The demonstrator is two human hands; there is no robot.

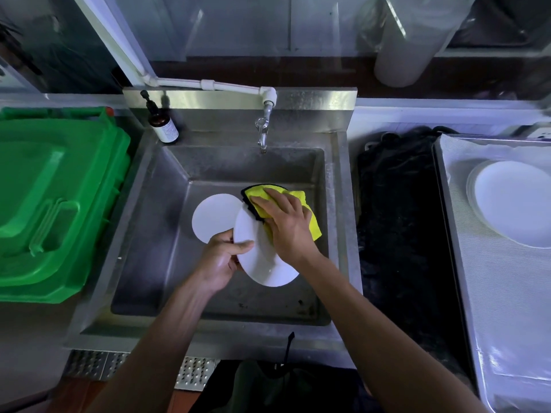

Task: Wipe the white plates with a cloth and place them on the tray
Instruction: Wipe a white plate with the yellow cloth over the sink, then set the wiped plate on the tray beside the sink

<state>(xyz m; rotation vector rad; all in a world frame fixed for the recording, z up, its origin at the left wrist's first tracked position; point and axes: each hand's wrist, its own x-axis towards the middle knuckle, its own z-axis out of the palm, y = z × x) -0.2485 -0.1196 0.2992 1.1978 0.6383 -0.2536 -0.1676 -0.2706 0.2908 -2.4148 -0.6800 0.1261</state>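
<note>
Mid-task — left hand grips plate, right hand presses cloth flat; stack on tray right of it, 1 plate left in sink.

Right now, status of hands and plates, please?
Left hand grips plate; right hand presses yellow cloth on it. Second plate in sink. Nothing blocking.

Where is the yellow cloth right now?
In the head view, the yellow microfibre cloth is over the steel sink, pressed by the right hand against the upper edge of the round white plate gripped by the left hand.
</note>
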